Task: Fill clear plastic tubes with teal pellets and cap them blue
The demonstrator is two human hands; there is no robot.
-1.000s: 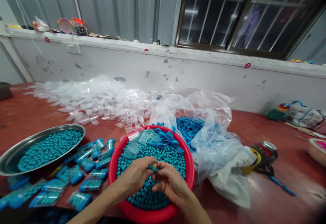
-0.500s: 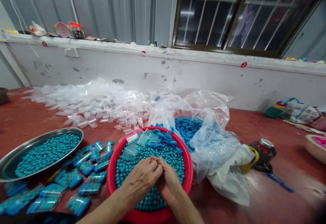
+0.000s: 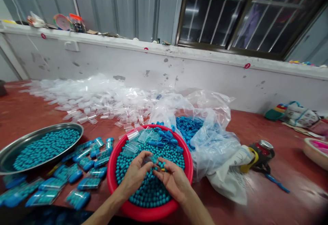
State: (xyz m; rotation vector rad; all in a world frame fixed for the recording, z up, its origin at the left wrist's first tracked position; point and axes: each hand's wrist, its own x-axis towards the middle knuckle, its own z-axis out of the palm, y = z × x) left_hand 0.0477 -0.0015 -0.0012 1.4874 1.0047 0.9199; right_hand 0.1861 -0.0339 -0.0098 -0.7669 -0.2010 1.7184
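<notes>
A red basin [image 3: 189,168] full of round teal beads [image 3: 150,192] stands in front of me, and both my hands are over it. My left hand [image 3: 135,175] pinches a small clear plastic case [image 3: 153,158] between thumb and fingers. Close beside it, my right hand [image 3: 176,182] has its fingers curled, with a few teal beads and a small yellow-orange bit at the fingertips. Clear cases [image 3: 132,148] and blue caps [image 3: 166,138] lie on the beads at the basin's far side.
Left are filled blue-capped cases [image 3: 89,183] and a metal tray [image 3: 80,132] of beads. Behind lies a heap of clear cases [image 3: 89,98]. A plastic bag [image 3: 217,146] with blue caps, a cloth bag [image 3: 230,184] and a jar [image 3: 265,146] are right.
My hands have come apart from their clasped position and turned, so the clear case and the beads at the fingertips now show. The view has shifted slightly.
</notes>
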